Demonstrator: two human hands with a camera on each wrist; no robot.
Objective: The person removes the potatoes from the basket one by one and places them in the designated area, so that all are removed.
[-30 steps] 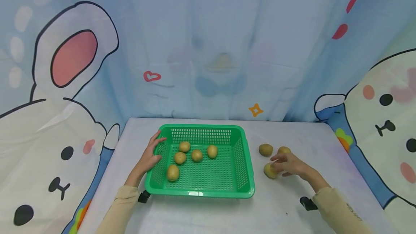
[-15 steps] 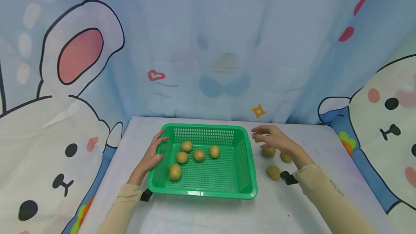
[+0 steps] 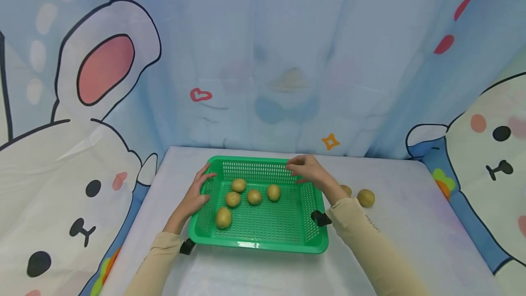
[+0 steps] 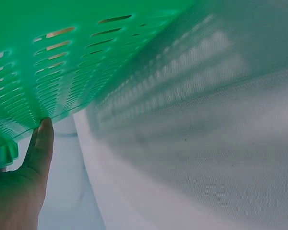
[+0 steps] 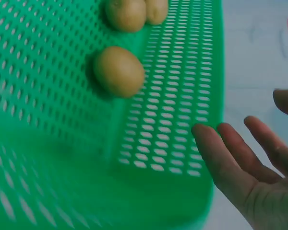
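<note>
The green plastic basket [image 3: 263,244] holds several potatoes, among them one near its front left corner [image 3: 223,218] and one toward the middle [image 3: 273,192]. At the basket's left side my left hand [image 3: 193,199] grips the rim; in the left wrist view a finger [image 4: 44,143] lies against the outer wall. Over the back right corner hovers my right hand [image 3: 312,170], its fingers loosely bent and holding nothing, as the right wrist view confirms. On the cloth right of the basket sits a potato [image 3: 366,198]; another potato [image 3: 346,190] is partly hidden by my right arm.
A white cloth [image 3: 407,232] covers the table. Behind it hangs a light blue curtain [image 3: 230,49] with cartoon animals. My right sleeve [image 3: 370,245] crosses the cloth and hides part of it. Black wrist mounts [image 3: 320,218] sit at both cuffs.
My right hand has gone from the potatoes on the right, leftward to above the basket's back right corner. The left hand keeps its place on the rim. The head view has shifted slightly.
</note>
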